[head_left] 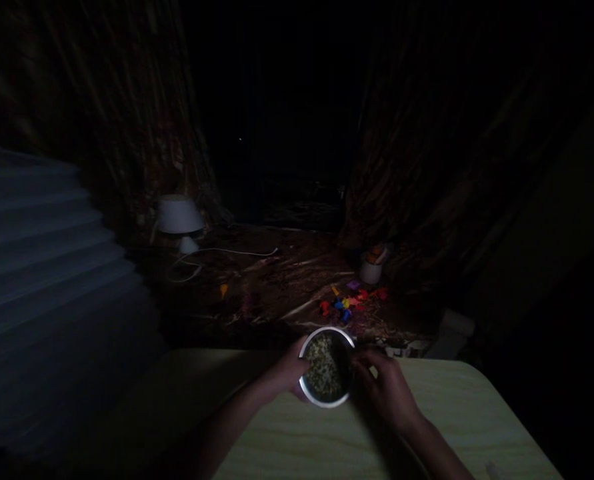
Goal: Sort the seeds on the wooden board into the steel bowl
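A round bowl (321, 404) with a pale, bright rim is over the front table. Inside it lies a greenish, speckled mass of small pieces (323, 367), too dim to name. My left hand (293, 369) grips the bowl's left side, thumb over the rim and fingers beneath. At the right rim, my right hand (385, 388) has its thumb and fingers pinched together. Whatever sits in that pinch, if anything, is lost in the dark. Shadow covers the right part of the bowl's inside.
The light wooden table (441, 413) has rounded corners. Beyond it, a patterned cloth surface carries small coloured pieces (347, 303), an orange piece (223, 290), a white pot (371, 272) and a lamp (180, 215) with a white cord. A pale pleated panel (41, 253) stands left.
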`<state>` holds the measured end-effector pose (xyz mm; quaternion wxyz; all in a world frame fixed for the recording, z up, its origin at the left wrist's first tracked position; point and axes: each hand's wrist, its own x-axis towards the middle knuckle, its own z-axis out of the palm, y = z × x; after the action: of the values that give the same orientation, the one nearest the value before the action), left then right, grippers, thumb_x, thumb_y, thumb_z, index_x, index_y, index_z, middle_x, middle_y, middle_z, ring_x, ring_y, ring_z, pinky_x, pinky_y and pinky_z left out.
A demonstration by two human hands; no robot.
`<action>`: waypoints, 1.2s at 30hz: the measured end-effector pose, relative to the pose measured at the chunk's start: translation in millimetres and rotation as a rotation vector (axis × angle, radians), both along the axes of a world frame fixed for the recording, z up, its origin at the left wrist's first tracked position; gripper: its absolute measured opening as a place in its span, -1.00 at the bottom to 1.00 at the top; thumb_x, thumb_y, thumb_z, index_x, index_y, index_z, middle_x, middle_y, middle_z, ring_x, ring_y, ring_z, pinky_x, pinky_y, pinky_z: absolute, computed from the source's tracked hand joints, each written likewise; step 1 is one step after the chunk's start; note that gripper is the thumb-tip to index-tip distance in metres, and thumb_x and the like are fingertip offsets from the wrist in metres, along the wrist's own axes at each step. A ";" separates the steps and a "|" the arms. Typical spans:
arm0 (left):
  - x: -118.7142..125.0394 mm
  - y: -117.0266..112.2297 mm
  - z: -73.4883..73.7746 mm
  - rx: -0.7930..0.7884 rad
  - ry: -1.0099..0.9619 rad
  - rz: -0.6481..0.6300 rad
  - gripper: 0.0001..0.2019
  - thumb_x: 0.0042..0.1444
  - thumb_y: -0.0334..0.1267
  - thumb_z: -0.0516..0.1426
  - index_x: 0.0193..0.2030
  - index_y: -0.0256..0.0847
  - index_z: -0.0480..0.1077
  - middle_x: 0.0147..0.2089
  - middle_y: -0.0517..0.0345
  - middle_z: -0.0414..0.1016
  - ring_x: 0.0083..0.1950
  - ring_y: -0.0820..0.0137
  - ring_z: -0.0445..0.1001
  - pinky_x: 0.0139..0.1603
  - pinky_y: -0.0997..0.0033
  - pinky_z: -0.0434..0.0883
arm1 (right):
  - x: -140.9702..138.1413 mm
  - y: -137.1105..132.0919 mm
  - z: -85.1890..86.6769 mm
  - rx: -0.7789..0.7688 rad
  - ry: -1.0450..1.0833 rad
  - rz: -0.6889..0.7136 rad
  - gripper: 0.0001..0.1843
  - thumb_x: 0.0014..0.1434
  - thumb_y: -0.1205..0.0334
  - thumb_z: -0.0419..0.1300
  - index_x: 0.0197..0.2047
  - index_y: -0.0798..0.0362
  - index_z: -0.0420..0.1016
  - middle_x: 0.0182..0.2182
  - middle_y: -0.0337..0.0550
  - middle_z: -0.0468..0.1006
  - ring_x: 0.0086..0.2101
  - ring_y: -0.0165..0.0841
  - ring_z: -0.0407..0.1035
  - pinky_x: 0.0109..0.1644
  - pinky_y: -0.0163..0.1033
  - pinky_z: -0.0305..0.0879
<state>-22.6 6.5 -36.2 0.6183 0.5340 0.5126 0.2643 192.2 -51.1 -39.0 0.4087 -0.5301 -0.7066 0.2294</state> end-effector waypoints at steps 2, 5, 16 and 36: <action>1.6 4.2 -0.4 0.028 0.008 -0.036 -0.27 -0.13 -0.48 0.03 0.29 -0.24 0.12 0.19 -0.27 0.37 -0.09 -0.15 0.53 -0.71 0.41 0.44 | 0.3 -1.0 -2.3 -0.002 0.001 0.006 -0.70 0.26 0.09 0.09 -0.16 0.07 0.58 -0.27 -0.03 0.64 -0.25 -0.22 0.50 -0.11 -0.20 0.38; 5.0 7.9 3.0 0.044 0.059 -0.050 -0.29 -0.10 -0.46 0.04 0.30 -0.24 0.12 0.18 -0.34 0.37 -0.16 -0.16 0.55 -0.61 0.22 0.47 | 1.2 -3.7 -2.6 -0.005 0.002 0.005 -0.69 0.26 0.08 0.09 -0.15 0.08 0.58 -0.29 -0.03 0.64 -0.27 -0.22 0.50 -0.14 -0.21 0.38; 12.1 16.1 13.1 0.110 0.185 -0.123 -0.36 -0.01 -0.48 -0.02 0.29 -0.14 0.13 0.15 -0.27 0.39 -0.20 -0.07 0.59 -0.46 0.05 0.55 | 3.7 -7.8 -0.8 -0.015 0.002 0.005 -0.63 0.26 0.02 0.08 -0.10 0.07 0.59 -0.22 0.06 0.65 -0.25 -0.16 0.53 -0.13 -0.15 0.41; 10.0 29.9 2.2 0.183 0.140 -0.213 -0.39 0.02 -0.45 -0.02 0.27 -0.11 0.16 0.16 -0.34 0.37 -0.53 0.37 0.48 -0.79 0.64 0.20 | 0.2 -21.8 2.9 -0.053 0.041 0.016 -0.62 0.27 0.01 0.07 -0.10 0.06 0.60 -0.20 0.02 0.66 -0.24 -0.19 0.54 -0.10 -0.19 0.41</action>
<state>-12.6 36.4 -34.0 0.5544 0.6566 0.4686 0.2048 192.4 -72.9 -36.2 0.4068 -0.5303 -0.6961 0.2622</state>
